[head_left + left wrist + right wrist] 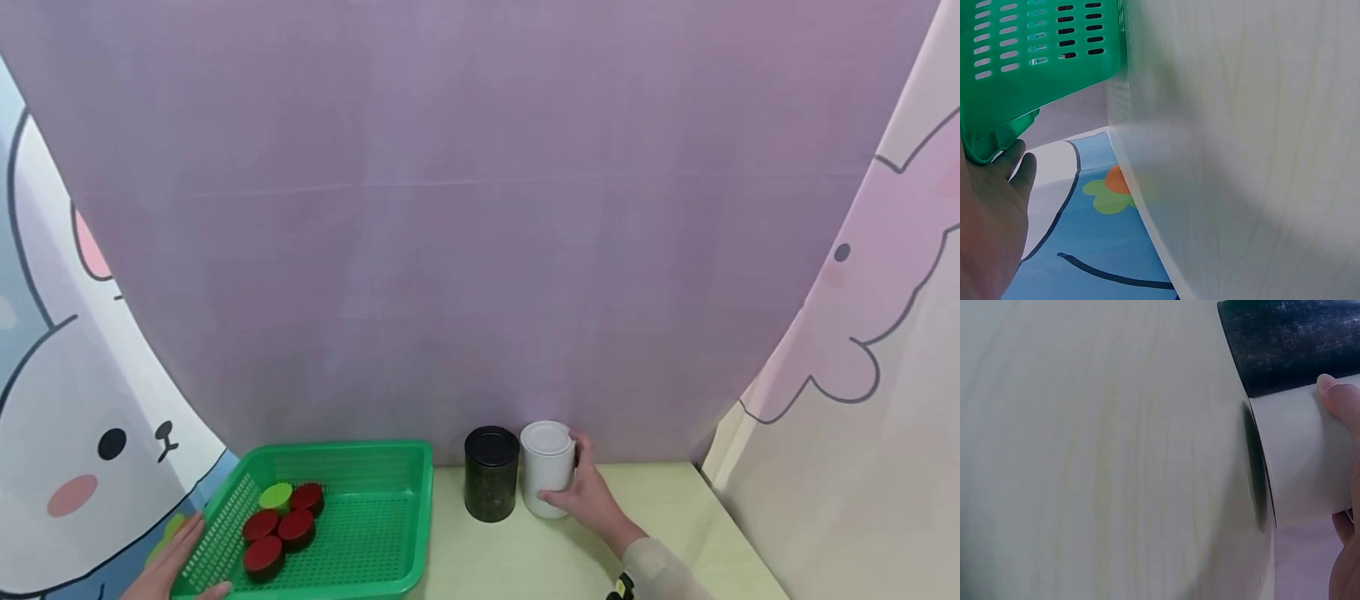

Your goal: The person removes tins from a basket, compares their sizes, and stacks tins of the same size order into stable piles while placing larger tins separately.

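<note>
My right hand [588, 496] grips a white lidded canister [546, 475], thumb on its front and fingers round the far right side. In the right wrist view, a dark shadow lies along the canister's base, close over the table. Just left of it stands a black lidded canister [491, 475], upright and about as tall. My left hand [168, 562] rests at the left side of a green plastic basket [427, 533], its fingers straight along the outside of the rim. Inside the basket's left part sit several dark red round pieces [297, 528] and one lime-green round piece [276, 497].
Both canisters and the basket are on a pale wood-grain table [480, 558]. Behind it hangs a plain purple-grey cloth [480, 250]. Printed cartoon fabric [60, 433] covers the left side, and more hangs at the right beyond the table's edge.
</note>
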